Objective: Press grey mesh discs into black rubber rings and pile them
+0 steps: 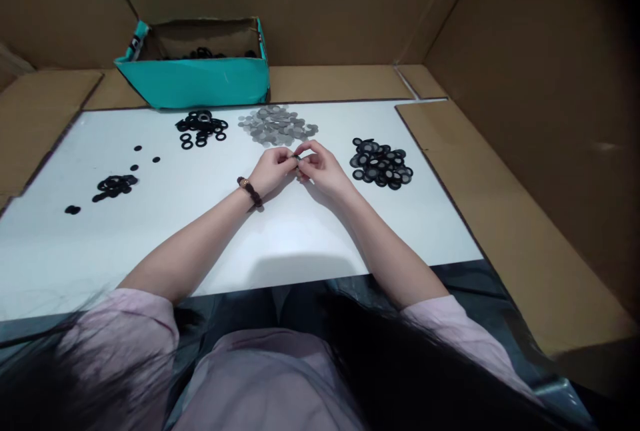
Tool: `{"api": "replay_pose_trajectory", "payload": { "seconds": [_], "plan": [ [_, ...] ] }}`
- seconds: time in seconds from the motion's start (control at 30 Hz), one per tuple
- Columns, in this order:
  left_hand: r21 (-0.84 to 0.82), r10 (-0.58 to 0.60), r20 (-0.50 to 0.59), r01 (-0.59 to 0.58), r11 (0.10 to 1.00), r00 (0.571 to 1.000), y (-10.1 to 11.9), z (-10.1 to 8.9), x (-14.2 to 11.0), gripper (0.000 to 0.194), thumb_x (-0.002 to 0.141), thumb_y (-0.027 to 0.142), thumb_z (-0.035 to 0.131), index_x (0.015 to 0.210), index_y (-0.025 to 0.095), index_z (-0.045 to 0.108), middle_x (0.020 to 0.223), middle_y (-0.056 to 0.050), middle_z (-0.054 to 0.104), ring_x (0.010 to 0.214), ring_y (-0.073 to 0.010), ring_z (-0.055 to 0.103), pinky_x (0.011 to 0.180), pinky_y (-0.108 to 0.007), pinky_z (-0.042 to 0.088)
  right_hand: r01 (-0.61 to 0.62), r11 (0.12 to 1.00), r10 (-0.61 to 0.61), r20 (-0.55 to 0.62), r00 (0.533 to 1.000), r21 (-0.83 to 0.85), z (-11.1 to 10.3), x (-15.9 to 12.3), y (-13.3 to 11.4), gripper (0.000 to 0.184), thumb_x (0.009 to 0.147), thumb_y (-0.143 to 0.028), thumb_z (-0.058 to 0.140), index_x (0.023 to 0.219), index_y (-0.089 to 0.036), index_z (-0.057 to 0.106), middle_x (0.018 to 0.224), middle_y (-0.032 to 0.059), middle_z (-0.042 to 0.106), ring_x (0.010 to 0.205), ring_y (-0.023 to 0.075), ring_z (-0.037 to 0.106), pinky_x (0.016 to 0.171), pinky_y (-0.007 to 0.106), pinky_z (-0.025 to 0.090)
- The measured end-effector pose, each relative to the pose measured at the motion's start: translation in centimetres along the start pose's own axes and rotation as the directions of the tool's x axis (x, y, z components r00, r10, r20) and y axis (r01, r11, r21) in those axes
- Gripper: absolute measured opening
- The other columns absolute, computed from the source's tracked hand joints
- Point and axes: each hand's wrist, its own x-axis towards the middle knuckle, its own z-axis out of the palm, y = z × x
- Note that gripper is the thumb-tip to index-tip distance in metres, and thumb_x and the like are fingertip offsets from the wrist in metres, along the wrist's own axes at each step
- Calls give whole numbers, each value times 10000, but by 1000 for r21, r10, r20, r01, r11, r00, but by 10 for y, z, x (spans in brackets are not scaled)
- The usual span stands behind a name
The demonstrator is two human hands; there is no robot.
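Note:
Both my hands meet over the middle of the white tabletop, fingertips pinched together around a small black ring (pixel 298 158). My left hand (pixel 275 167) grips it from the left and wears a dark beaded bracelet at the wrist. From the right, my right hand (pixel 323 167) holds the same ring between thumb and fingers. Fingers cover most of it, so whether a disc sits inside cannot be seen. Just beyond the hands lies a pile of grey discs (pixel 280 125). Right of them is a heap of black rings with grey centres (pixel 381 164).
Loose black rings (pixel 201 127) lie left of the grey discs. Small black discs (pixel 116 185) are scattered farther left. A teal box (pixel 200 81) holding black pieces stands at the back. Cardboard walls (pixel 330 11) enclose the white tabletop (pixel 210 257).

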Motion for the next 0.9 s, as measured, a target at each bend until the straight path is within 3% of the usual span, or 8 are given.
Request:
{"api": "replay_pose_trajectory", "payload": {
  "seconds": [0.13,0.33,0.5,0.63,0.7,0.8,0.9],
  "plan": [
    [141,-11,142,-9,990,990,2,-2,-1,87,665,226,571,643,145,549,603,16,572,608,-117,531,615,-253,409,-29,1000,30,71,997,-12,-3,0,-2,44,744,-186,581,777,-166,601,602,-22,552,516,74,460,504,206,398],
    [75,20,11,-21,997,1000,-4,-3,2,130,688,244,550,611,163,484,582,28,522,595,-106,500,595,-241,380,-7,998,8,-19,1000,56,-2,2,2,167,689,-178,620,852,-193,584,589,-51,554,533,84,508,542,217,438],
    [185,-6,159,-24,983,987,-3,-4,0,118,690,245,572,641,145,534,603,20,543,590,-100,477,573,-238,343,-74,997,74,40,996,7,-5,2,1,115,655,-197,634,761,-150,640,657,4,615,564,92,530,551,238,463],
    [135,26,-12,-24,990,1000,-6,-1,2,119,705,230,537,622,155,495,575,33,489,577,-92,448,575,-240,330,-81,994,84,-33,996,73,-2,1,0,204,639,-210,647,839,-169,641,650,-18,596,575,98,554,573,252,493],
    [107,31,-35,-27,994,999,-7,-1,3,120,713,229,522,624,158,486,576,33,488,575,-91,447,580,-241,335,-77,992,85,-77,993,105,1,1,1,222,632,-198,638,852,-185,612,603,-41,573,549,99,554,571,257,495],
    [185,35,67,-47,982,997,-6,-6,3,118,706,245,540,637,151,518,587,30,501,579,-96,447,568,-240,325,-63,996,69,-113,991,55,4,1,1,137,627,-168,604,764,-173,600,588,-32,579,531,94,537,549,243,463],
    [266,5,178,-53,962,984,-3,-9,2,129,685,257,571,625,147,539,573,35,493,573,-96,434,557,-239,312,-35,998,32,-61,998,-47,2,1,-2,79,642,-159,583,700,-149,636,637,3,616,557,93,528,556,240,445]
  ]
}}
